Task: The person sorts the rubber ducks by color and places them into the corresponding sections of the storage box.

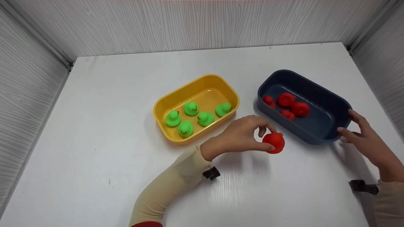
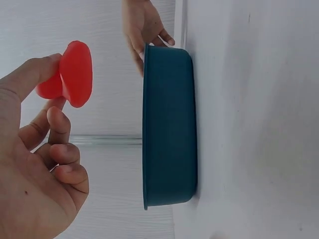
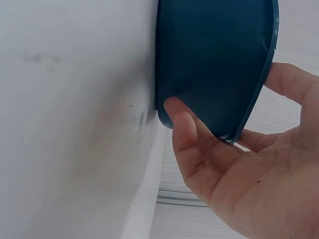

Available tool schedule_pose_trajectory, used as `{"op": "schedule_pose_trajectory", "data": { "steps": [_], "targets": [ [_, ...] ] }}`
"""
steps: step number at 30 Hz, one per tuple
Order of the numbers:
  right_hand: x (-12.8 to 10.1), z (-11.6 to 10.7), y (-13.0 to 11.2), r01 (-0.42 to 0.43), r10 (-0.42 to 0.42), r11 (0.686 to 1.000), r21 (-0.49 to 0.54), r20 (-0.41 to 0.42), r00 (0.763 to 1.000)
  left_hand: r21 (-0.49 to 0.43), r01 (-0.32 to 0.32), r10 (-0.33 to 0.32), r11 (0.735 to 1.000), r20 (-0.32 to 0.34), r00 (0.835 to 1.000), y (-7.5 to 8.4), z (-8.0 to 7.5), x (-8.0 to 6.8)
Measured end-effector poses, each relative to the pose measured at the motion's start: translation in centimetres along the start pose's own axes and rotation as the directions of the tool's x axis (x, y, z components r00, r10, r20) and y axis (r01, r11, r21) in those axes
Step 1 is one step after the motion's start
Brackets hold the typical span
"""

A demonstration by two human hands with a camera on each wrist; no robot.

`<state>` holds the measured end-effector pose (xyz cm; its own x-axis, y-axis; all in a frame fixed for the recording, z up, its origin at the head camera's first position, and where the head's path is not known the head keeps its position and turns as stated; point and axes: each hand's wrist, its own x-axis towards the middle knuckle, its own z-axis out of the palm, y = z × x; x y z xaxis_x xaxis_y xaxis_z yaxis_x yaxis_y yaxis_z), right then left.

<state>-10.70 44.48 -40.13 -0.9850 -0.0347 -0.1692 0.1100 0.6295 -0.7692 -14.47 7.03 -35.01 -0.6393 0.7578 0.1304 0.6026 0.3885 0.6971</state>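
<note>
My left hand [image 1: 241,134] pinches a red toy duck [image 1: 275,143] between thumb and fingers, held above the table in front of the dark blue bin [image 1: 284,121]. In the left wrist view the red duck [image 2: 77,74] is tipped on its side, the other fingers curled below it. Several red toy ducks [image 1: 300,109] lie at the left end inside the blue bin. At that bin's right end, my right hand [image 1: 366,138] grips the corner; the right wrist view shows its fingers [image 3: 187,134] against the outer wall and others at the rim.
A yellow bin [image 1: 170,94] stands left of the blue one, with several green toy ducks [image 1: 191,108] inside. Both bins rest on a white table [image 1: 104,132], with grey wood-grain panels [image 1: 189,25] at the back and sides.
</note>
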Motion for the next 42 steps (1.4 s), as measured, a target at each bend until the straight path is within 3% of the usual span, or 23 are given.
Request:
{"op": "schedule_pose_trajectory", "data": {
  "steps": [9, 21, 28, 37, 42],
  "targets": [
    [-0.1, -0.1, 0.1, -0.007, 0.007, 1.000, -0.002, -0.007, 1.000, -0.072, 0.020, -0.025, 0.997, -0.075, 0.997, 0.6, 0.8, 2.4],
    [-0.3, 0.0, 0.2, -0.006, 0.006, 1.000, -0.009, -0.008, 1.000, -0.089, 0.061, -0.074, 0.994, -0.154, 0.985, 0.6, 3.3, 6.5],
    [-0.1, -0.2, 0.2, -0.016, 0.016, 1.000, -0.023, -0.005, 1.000, -0.072, 0.131, -0.139, 0.989, -0.114, 0.984, 0.8, 4.4, 8.8],
    [0.2, -0.2, 0.0, -0.006, 0.006, 1.000, -0.013, 0.000, 1.000, -0.078, 0.242, -0.250, 0.967, -0.115, 0.961, 1.0, 5.3, 11.2],
    [0.1, -0.2, 0.2, -0.017, 0.017, 1.000, -0.020, 0.003, 1.000, -0.025, 0.306, -0.307, 0.952, -0.095, 0.947, 1.3, 6.5, 12.6]
  ]
}}
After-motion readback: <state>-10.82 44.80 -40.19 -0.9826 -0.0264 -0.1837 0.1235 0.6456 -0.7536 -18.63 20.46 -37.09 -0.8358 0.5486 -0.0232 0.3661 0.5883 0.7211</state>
